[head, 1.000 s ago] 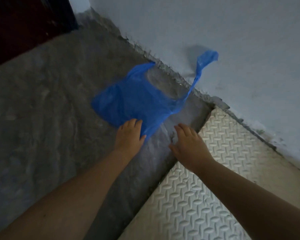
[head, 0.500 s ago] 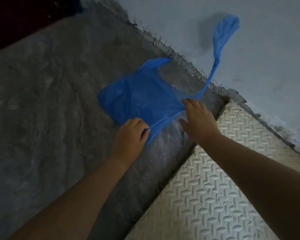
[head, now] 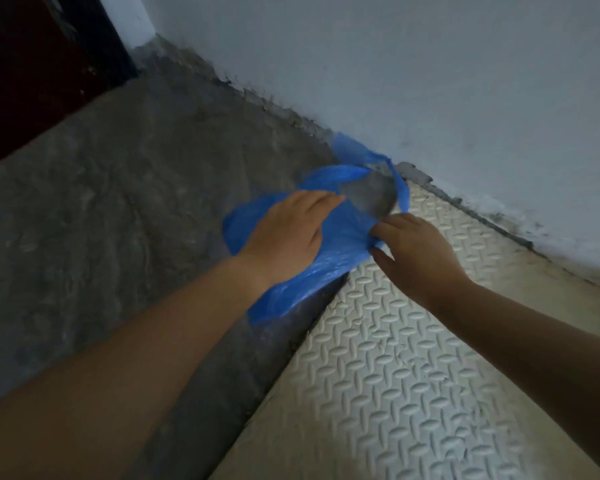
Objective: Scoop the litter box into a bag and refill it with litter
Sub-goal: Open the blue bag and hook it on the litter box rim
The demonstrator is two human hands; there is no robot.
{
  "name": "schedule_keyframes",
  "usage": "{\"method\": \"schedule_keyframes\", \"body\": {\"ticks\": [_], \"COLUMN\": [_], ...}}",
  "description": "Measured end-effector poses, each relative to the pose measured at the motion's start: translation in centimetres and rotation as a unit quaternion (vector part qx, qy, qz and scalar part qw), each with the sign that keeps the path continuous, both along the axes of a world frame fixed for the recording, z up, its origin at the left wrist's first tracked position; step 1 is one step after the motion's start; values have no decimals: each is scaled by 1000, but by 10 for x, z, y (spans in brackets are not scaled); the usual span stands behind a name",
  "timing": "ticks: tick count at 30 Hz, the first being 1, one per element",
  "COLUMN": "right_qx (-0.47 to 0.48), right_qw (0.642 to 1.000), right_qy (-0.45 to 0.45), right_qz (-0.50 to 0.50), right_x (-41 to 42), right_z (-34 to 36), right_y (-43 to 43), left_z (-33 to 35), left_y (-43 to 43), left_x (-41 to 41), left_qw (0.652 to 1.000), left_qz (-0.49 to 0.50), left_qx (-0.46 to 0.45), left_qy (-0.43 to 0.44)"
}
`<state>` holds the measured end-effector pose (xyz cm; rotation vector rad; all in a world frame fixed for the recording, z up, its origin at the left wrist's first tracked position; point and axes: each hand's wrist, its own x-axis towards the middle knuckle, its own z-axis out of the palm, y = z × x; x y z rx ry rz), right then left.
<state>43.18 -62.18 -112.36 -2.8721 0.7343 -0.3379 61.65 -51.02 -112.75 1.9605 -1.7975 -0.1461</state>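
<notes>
We are at the very start of the job, as far as we can judge: the blue bag [head: 329, 251] lies limp and empty on the grey concrete floor [head: 118, 220], its lower edge just touching the white embossed mat [head: 395, 358], close under the pale wall [head: 430, 81], and no litter box, scoop or litter supply shows anywhere in view. So nothing has been scooped and nothing refilled; opening the bag seems to be the step in hand, and the whole of the real work is left. Our left hand [head: 288, 237] rests flat on top of the bag, fingers straight and held together, pressing the plastic down rather than gripping it. Our right hand [head: 412, 251] has its fingertips pinched on the bag's edge near the mouth, where a loop of plastic stands open and the floor shows through it. Compared with half a second ago, the bag has shifted toward the mat and the wall, and the handle that flew up against the wall has dropped and now lies crumpled at the foot of it. The left hand has gone from clutching the bag's near corner to lying spread on its body, and the right has closed on the rim.
</notes>
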Motion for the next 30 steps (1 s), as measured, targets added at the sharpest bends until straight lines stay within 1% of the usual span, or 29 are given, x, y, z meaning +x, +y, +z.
{"method": "schedule_keyframes", "body": {"ticks": [3, 6, 8, 11, 13, 16, 18, 20, 21, 23, 25, 28, 30], "right_qx": [-5, -22, -39, -55, -44, -27, 6, 43, 57, 77, 74, 76, 91], "right_qw": [1000, 1000, 998, 993, 991, 990, 990, 981, 979, 984, 990, 994, 993], "right_qy": [-14, 20, 54, 103, 129, 140, 140, 189, 197, 157, 117, 78, 55], "right_qz": [-4, 1, 10, 8, 18, 16, 14, -12, -21, -23, -10, 26, 46], "right_x": [-49, -103, -139, -189, -214, -244, -255, -261, -264, -267, -267, -263, -266], "right_z": [6, 12, 14, 17, 20, 15, 15, 18, 18, 18, 12, 7, 14], "right_y": [12, 29, 38, 47, 53, 59, 65, 72, 75, 85, 94, 106, 110], "left_z": [4, 11, 15, 10, 12, 18, 26, 38, 45, 60, 75, 94, 104], "left_y": [-27, -39, -43, -41, -41, -44, -45, -46, -47, -49, -52, -57, -63], "left_x": [-32, -72, -100, -138, -157, -171, -175, -176, -175, -174, -175, -182, -190], "left_qw": [989, 966, 945, 905, 895, 899, 889, 878, 874, 867, 860, 835, 824], "left_qz": [-118, -217, -280, -370, -387, -391, -403, -413, -414, -410, -402, -412, -428], "left_qx": [62, 68, 75, 98, 111, 73, 37, 13, 0, -24, -44, -73, -83], "left_qy": [-60, -125, -151, -187, -191, -185, -216, -242, -254, -280, -311, -357, -363]}}
